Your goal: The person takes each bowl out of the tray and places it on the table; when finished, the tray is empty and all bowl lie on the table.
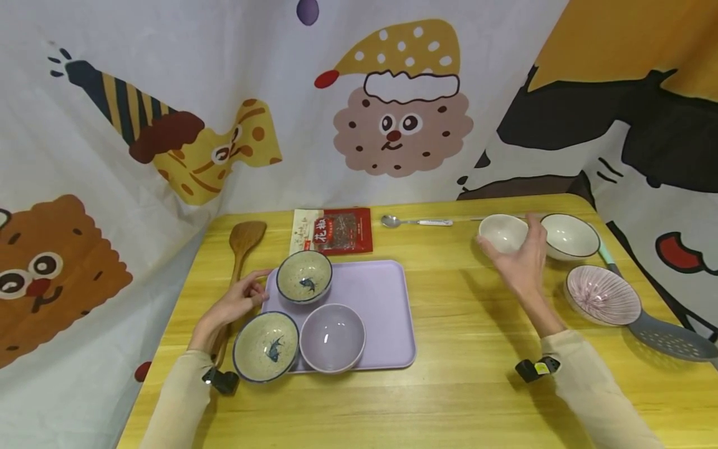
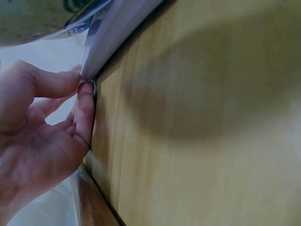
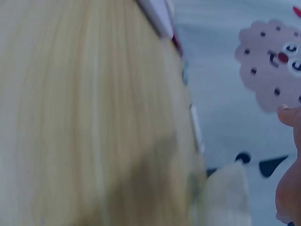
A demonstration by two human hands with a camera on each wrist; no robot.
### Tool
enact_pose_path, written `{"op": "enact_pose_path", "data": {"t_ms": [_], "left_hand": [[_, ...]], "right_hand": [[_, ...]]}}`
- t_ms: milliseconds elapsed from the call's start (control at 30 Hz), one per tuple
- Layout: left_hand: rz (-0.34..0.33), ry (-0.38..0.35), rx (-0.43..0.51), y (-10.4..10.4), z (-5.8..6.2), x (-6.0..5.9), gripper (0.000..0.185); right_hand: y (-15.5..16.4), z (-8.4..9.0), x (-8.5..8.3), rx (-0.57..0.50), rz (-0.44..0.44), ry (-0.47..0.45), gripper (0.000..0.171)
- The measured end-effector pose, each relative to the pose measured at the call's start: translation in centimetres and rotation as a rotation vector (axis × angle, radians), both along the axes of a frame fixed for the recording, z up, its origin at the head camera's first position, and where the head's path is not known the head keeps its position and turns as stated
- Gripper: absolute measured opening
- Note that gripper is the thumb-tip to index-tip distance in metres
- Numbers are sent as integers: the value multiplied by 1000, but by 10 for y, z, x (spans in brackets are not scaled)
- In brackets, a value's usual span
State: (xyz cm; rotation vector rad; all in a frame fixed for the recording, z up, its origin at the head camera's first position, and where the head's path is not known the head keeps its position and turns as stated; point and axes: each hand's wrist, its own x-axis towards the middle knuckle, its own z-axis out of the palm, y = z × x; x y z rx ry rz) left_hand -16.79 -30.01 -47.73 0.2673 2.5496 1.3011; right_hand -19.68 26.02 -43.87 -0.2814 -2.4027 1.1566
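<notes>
Right hand reaching for the small white bowl at the far right of the table

The right hand (image 1: 518, 259) is hovering with fingers spread and holding nothing, the white bowl (image 1: 501, 232) lying just beyond its fingertips, far-left of it. The left hand (image 1: 232, 305) is pinching the far-left corner of the purple tray (image 1: 387, 299), well apart from that bowl.

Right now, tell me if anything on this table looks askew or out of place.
One thing: the fish-patterned bowl nearest the left hand sits half off the purple tray's front-left corner, overhanging the table. Nothing looks spilled or damaged.
</notes>
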Motion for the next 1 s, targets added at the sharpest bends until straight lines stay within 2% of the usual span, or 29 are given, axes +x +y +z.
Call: {"op": "enact_pose_path", "data": {"t_ms": [267,600,800,1000], "left_hand": [[-1,6,14,-1,-2,-1,57],[-19,26,37,1,0,-1,57],[-13,18,39,1,1,0,57],[5,4,15,1,-1,1,56]], "right_hand": [[-29,24,14,-17,117,-2,102],[-64,42,31,-54,320,27,102],[-87,46,40,-39,451,27,104],[-112,40,49,0,577,42,109]]}}
